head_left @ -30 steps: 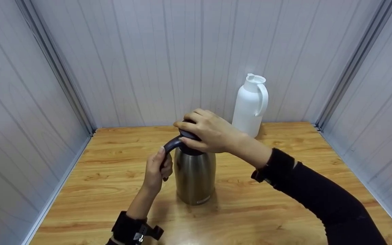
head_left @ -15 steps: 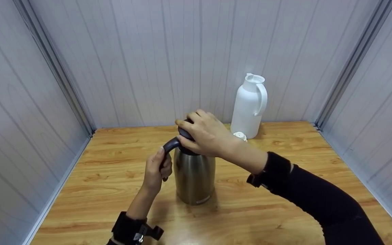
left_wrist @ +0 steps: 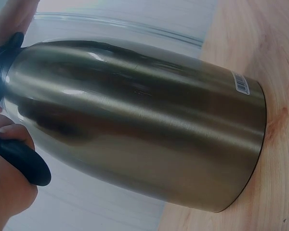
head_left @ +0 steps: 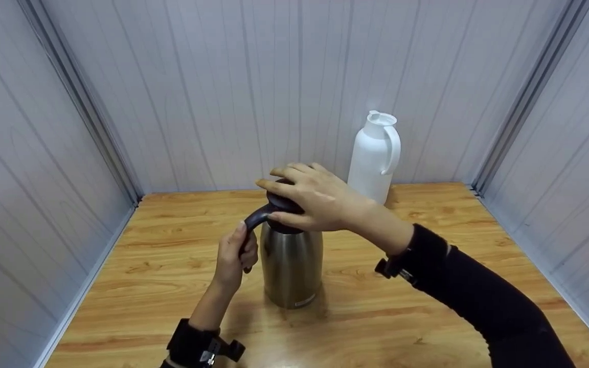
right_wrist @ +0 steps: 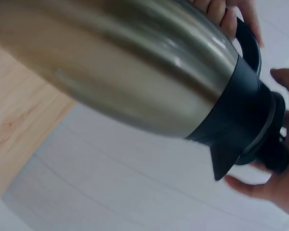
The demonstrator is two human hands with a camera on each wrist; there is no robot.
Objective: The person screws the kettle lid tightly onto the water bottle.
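I'm getting even, soft light from above — faint shadows on the table (head_left: 376, 317). The head view bends at its edges. Both wrist views look hazy, with glare streaks along the steel flask (left_wrist: 135, 130).

A wooden table (head_left: 161, 286) with a warm, knotty grain fills the floor of the grey-panelled booth, reaching both side walls and the far wall. A steel thermos jug (head_left: 292, 266) stands upright near its middle. A white plastic jug (head_left: 374, 158) stands upright at the far edge, right of centre, well apart from the steel one.
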